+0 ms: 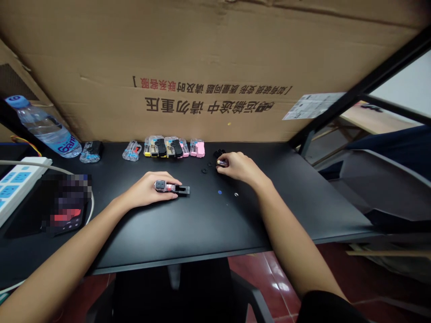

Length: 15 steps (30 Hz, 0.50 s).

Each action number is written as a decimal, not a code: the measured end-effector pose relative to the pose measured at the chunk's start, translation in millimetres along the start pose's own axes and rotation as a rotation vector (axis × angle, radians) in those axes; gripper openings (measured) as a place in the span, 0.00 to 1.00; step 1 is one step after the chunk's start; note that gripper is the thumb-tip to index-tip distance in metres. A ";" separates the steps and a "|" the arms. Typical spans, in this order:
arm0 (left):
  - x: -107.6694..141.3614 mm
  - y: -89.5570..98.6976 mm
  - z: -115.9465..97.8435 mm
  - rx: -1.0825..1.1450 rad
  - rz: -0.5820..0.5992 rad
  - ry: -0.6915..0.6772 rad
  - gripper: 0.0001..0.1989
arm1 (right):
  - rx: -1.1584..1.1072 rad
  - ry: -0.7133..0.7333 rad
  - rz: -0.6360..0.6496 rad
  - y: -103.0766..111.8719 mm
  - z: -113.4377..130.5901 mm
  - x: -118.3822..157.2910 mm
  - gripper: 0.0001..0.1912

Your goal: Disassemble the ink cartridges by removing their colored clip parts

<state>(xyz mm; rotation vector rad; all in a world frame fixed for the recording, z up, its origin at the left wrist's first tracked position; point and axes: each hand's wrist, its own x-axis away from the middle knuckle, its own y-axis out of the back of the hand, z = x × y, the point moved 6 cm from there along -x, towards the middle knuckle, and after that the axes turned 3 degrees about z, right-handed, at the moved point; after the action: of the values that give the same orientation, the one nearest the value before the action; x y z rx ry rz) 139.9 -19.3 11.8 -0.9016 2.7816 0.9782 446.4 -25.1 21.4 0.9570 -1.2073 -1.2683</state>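
My left hand (pixel 152 190) is closed around a small black and clear plastic device (pixel 171 187), which has red inside and a black slotted end pointing right. It lies low over the black table. Farther right, my right hand (pixel 240 167) pinches a small shiny, gold-toned piece (pixel 221 163) between thumb and fingers; its exact kind is too small to make out. Just behind those fingertips is a cluster of small black parts (pixel 219 153). Two black rings (pixel 204 171) rest left of the hand. Nearer me lie a blue disc (pixel 220 192) and a white C-shaped bit (pixel 236 194).
Along the back stand several clear plastic devices with yellow and black (pixel 155 147) or pink (pixel 197 148) parts. A cardboard sheet (pixel 215 58) walls off the rear. At left are a water bottle (pixel 47 128), a white power strip (pixel 20 179) and a cable. The table's front edge (pixel 182 261) is near me.
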 end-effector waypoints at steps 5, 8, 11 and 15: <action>0.1 -0.1 0.5 -0.003 0.003 0.014 0.17 | 0.020 -0.014 0.019 -3.2 -5.9 -2.9 0.16; 0.1 -0.4 0.7 -0.004 0.005 0.010 0.16 | 0.010 -0.015 0.013 -4.1 -7.2 -3.9 0.14; 0.2 -0.6 1.0 -0.002 0.005 0.008 0.17 | 0.004 -0.020 0.007 -4.5 -6.3 -3.9 0.13; 0.3 -0.8 1.1 -0.003 0.007 0.011 0.16 | -0.036 -0.013 -0.006 -6.1 -2.2 -4.5 0.12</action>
<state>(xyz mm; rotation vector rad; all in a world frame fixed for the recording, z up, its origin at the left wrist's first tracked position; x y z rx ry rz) 139.9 -19.3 10.5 -0.9019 2.7952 0.9817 447.9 -21.4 14.5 0.9283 -1.1888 -1.2986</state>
